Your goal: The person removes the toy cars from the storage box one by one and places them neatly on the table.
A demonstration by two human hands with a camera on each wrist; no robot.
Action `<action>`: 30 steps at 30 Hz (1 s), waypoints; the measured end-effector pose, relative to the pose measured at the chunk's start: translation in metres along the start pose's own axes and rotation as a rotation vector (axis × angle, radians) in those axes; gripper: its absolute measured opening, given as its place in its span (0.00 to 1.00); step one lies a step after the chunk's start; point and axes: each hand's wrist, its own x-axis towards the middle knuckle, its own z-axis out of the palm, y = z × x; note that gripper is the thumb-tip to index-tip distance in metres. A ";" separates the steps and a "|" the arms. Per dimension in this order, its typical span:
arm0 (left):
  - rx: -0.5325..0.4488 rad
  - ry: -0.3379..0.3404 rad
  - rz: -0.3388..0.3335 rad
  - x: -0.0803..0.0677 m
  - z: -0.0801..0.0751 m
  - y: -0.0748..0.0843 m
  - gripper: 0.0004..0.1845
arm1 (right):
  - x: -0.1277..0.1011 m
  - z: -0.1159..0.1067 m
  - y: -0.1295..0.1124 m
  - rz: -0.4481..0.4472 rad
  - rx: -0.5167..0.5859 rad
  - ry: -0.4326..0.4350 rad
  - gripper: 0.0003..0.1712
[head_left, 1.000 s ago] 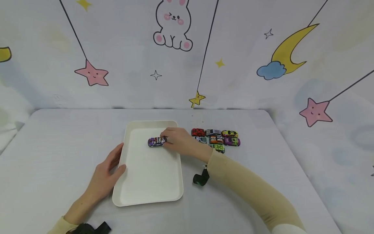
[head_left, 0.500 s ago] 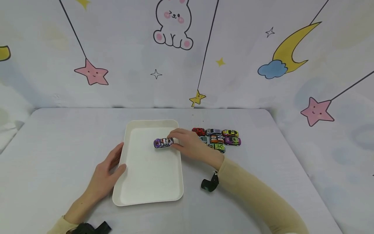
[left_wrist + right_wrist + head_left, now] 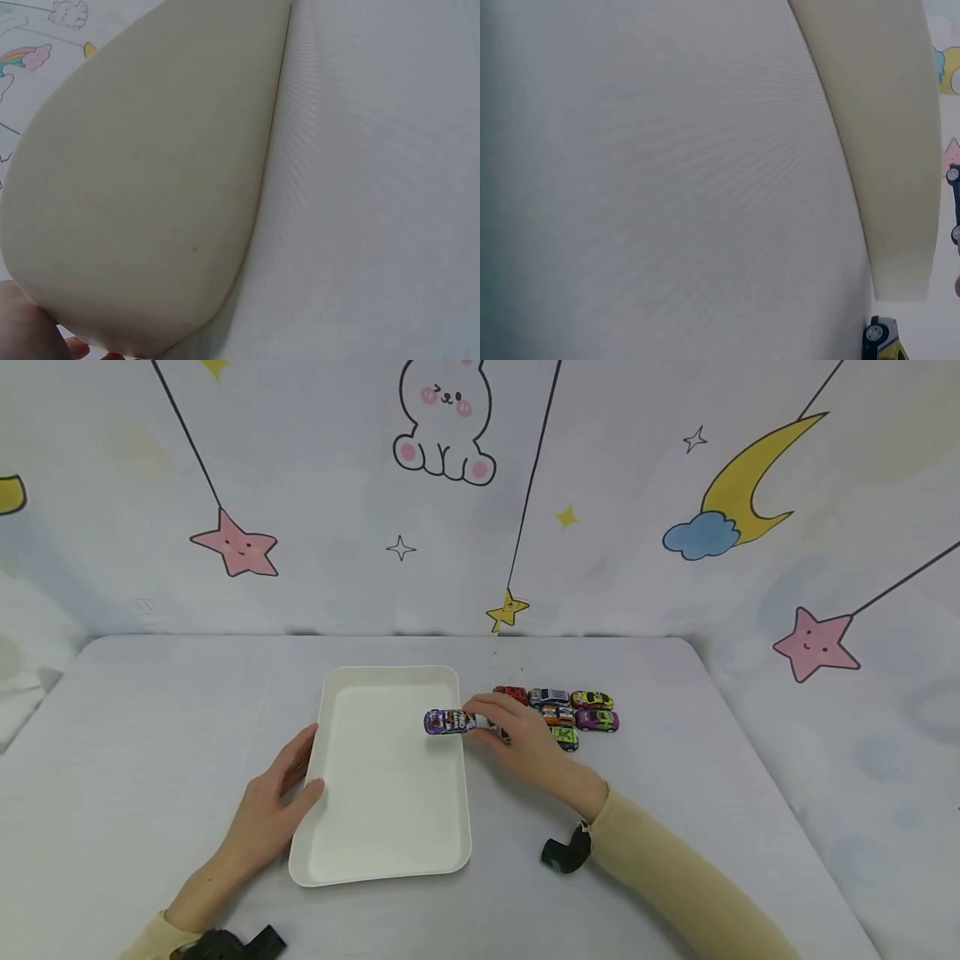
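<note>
My right hand (image 3: 528,747) pinches the rear end of a purple toy car (image 3: 447,722) between thumb and fingers. The car overlaps the right rim of a white tray (image 3: 382,802) in the head view. Part of its dark side with wheels (image 3: 955,202) shows at the right edge of the right wrist view. On the tray's left side, my left hand (image 3: 262,822) holds the rim, thumb over the edge. The left wrist view has the tray's outer wall (image 3: 142,172), with a bit of that hand (image 3: 30,326) at the bottom left corner.
Right of the tray, several toy cars stand close together, among them a purple-and-green one (image 3: 597,720), a yellow one (image 3: 592,699) and a lime one (image 3: 566,738). My right hand hides some of them. A wall with drawn stars (image 3: 816,645) rises behind the table.
My right hand has moved right with the purple toy car, from over the tray's inside to its right rim. My left hand and the tray stay where they were.
</note>
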 end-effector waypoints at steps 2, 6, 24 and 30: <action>0.001 0.002 0.001 0.000 0.000 0.000 0.36 | -0.007 -0.003 0.004 0.020 0.000 0.018 0.21; 0.005 0.005 0.003 0.000 -0.001 0.001 0.36 | -0.021 -0.010 0.012 0.053 -0.004 0.040 0.21; -0.001 0.003 0.034 0.001 0.000 0.005 0.36 | -0.089 -0.059 0.046 0.179 -0.149 0.148 0.25; 0.011 0.004 0.004 0.000 0.002 0.002 0.36 | -0.115 -0.079 0.055 0.227 -0.175 0.202 0.26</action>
